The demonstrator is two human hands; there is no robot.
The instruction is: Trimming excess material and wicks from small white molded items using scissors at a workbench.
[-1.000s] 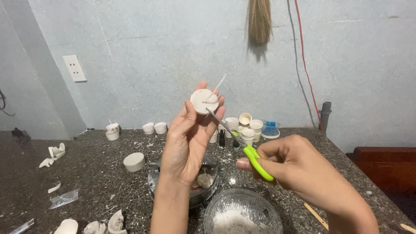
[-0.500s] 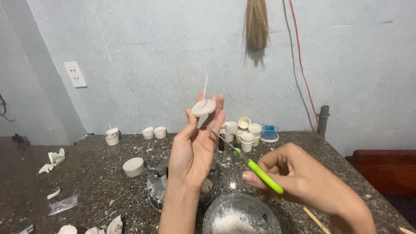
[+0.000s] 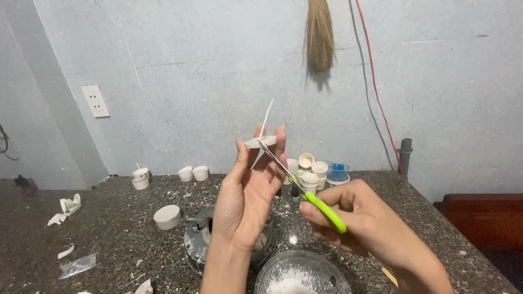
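Above the speckled desk (image 3: pixel 109 228), the left hand (image 3: pixel 248 190) has its fingers (image 3: pixel 279 142) pinched on a small white disc with wick (image 3: pixel 260 142); the right hand (image 3: pixel 357 218), fingers curled tight, grips green-handled scissors (image 3: pixel 305 190) whose tips touch the disc.

Pale blue wall (image 3: pixel 190 65) with socket (image 3: pixel 95 101), broom (image 3: pixel 320 35), red cable (image 3: pixel 373 81)

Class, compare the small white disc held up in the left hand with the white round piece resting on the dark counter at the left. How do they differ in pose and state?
The white disc is pinched in the left hand at the fingertips, raised off the counter; the white round piece sits unheld on the counter. The disc has a thin white stick rising from it and the scissors tip at it; the round piece has neither. The disc looks thinner. Both are white and round.
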